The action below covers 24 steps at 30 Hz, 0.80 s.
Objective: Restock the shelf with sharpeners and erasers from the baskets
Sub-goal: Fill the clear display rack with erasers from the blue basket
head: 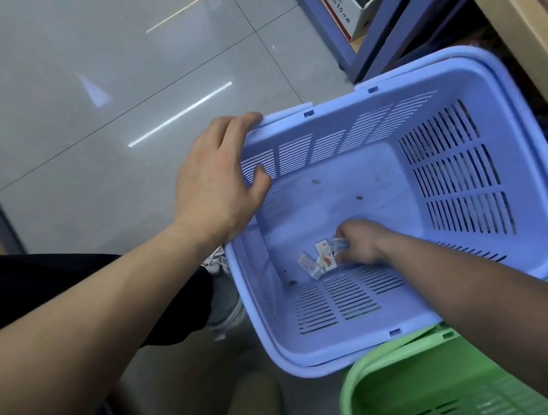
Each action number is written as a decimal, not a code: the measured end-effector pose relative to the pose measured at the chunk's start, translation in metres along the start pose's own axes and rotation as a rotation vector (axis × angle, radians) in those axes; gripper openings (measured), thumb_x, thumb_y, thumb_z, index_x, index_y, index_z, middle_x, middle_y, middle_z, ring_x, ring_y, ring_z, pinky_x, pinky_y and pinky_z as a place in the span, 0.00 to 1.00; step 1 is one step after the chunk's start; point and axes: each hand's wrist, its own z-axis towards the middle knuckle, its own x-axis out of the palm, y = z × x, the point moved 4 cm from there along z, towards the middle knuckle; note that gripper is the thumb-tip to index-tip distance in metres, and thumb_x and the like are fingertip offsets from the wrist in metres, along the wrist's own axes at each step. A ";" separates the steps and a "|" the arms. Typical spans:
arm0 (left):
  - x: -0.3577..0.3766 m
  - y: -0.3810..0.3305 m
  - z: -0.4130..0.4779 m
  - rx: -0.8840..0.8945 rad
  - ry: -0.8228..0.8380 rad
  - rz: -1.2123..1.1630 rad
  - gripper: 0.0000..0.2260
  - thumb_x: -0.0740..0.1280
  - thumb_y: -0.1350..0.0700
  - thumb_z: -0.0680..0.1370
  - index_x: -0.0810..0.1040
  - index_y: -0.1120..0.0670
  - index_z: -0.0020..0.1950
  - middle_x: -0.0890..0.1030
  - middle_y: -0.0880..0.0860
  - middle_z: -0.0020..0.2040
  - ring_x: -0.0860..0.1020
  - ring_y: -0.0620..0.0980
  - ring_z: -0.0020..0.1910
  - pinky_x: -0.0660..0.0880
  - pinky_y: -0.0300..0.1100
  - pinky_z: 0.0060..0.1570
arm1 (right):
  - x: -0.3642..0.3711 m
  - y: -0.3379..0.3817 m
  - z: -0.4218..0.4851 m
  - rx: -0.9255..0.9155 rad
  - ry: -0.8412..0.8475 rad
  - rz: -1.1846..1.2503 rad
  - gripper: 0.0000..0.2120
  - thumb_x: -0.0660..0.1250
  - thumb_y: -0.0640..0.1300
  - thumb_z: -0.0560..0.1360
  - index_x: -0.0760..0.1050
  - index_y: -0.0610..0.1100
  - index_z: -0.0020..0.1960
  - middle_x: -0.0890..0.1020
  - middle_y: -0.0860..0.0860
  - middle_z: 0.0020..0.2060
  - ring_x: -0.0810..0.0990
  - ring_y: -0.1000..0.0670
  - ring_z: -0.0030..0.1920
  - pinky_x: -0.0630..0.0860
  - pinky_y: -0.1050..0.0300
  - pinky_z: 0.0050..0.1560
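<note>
I judge this stretch nearly done: the purple basket (pixel 489 71), on the floor beside the shelf (pixel 539 57), holds only a last few packets (pixel 314 264) in its near corner; they are small, clear-wrapped, white with red print. My left hand (pixel 220 180) grips the basket's rim, thumb inside; my right hand (pixel 361 242) is curled down onto the packets, seemingly pinching some; what the green basket (pixel 383 376) holds I cannot tell.
</note>
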 end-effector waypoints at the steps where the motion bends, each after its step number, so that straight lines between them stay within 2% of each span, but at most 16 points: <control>1: 0.000 0.001 0.000 0.002 0.000 0.002 0.27 0.67 0.53 0.74 0.70 0.49 0.73 0.74 0.50 0.66 0.74 0.53 0.62 0.67 0.40 0.54 | 0.001 0.004 0.002 -0.004 -0.033 0.003 0.17 0.75 0.52 0.73 0.76 0.43 0.56 0.81 0.46 0.53 0.77 0.47 0.49 0.72 0.56 0.47; 5: 0.001 0.000 0.000 0.018 0.003 -0.007 0.27 0.67 0.53 0.73 0.70 0.49 0.73 0.74 0.50 0.66 0.74 0.53 0.62 0.70 0.43 0.56 | 0.010 0.024 0.003 -0.081 -0.084 0.174 0.13 0.73 0.47 0.75 0.78 0.39 0.53 0.82 0.45 0.51 0.77 0.49 0.47 0.68 0.58 0.42; 8: 0.001 0.001 0.000 0.009 -0.010 -0.006 0.27 0.67 0.53 0.73 0.71 0.49 0.73 0.74 0.50 0.66 0.73 0.53 0.63 0.71 0.45 0.57 | 0.016 0.044 0.009 -0.155 -0.057 0.170 0.07 0.72 0.43 0.75 0.76 0.44 0.50 0.81 0.49 0.50 0.78 0.50 0.50 0.68 0.60 0.42; 11: 0.001 0.000 0.000 0.010 -0.018 -0.012 0.26 0.66 0.53 0.73 0.71 0.49 0.73 0.74 0.49 0.65 0.73 0.52 0.63 0.73 0.47 0.57 | 0.017 0.056 0.019 -0.156 -0.068 0.184 0.10 0.72 0.40 0.71 0.74 0.46 0.50 0.79 0.53 0.48 0.80 0.50 0.50 0.70 0.61 0.37; 15: 0.001 0.000 0.001 0.010 -0.018 -0.017 0.26 0.67 0.53 0.73 0.71 0.49 0.72 0.74 0.49 0.65 0.73 0.52 0.62 0.72 0.46 0.56 | 0.022 0.063 0.014 -0.174 -0.105 0.212 0.26 0.79 0.46 0.68 0.72 0.44 0.61 0.77 0.51 0.53 0.78 0.48 0.54 0.72 0.58 0.46; 18: 0.001 0.001 0.001 0.008 -0.016 -0.015 0.27 0.67 0.53 0.73 0.71 0.49 0.72 0.74 0.49 0.65 0.73 0.53 0.62 0.73 0.47 0.56 | 0.031 0.065 0.011 -0.181 -0.089 0.241 0.29 0.82 0.48 0.64 0.72 0.45 0.59 0.78 0.50 0.54 0.79 0.48 0.52 0.71 0.59 0.43; 21: 0.001 0.000 0.001 0.006 -0.015 -0.014 0.27 0.67 0.53 0.73 0.71 0.48 0.72 0.74 0.49 0.65 0.74 0.52 0.62 0.73 0.47 0.56 | 0.039 0.070 0.011 -0.217 -0.068 0.207 0.33 0.82 0.51 0.63 0.72 0.46 0.62 0.78 0.51 0.56 0.78 0.48 0.54 0.72 0.57 0.47; 24: 0.000 0.000 0.001 0.003 -0.019 -0.008 0.27 0.67 0.53 0.73 0.71 0.48 0.73 0.74 0.48 0.65 0.74 0.52 0.62 0.72 0.45 0.55 | 0.040 0.072 0.010 -0.251 -0.055 0.207 0.29 0.82 0.50 0.63 0.72 0.46 0.59 0.78 0.51 0.54 0.78 0.48 0.54 0.75 0.56 0.50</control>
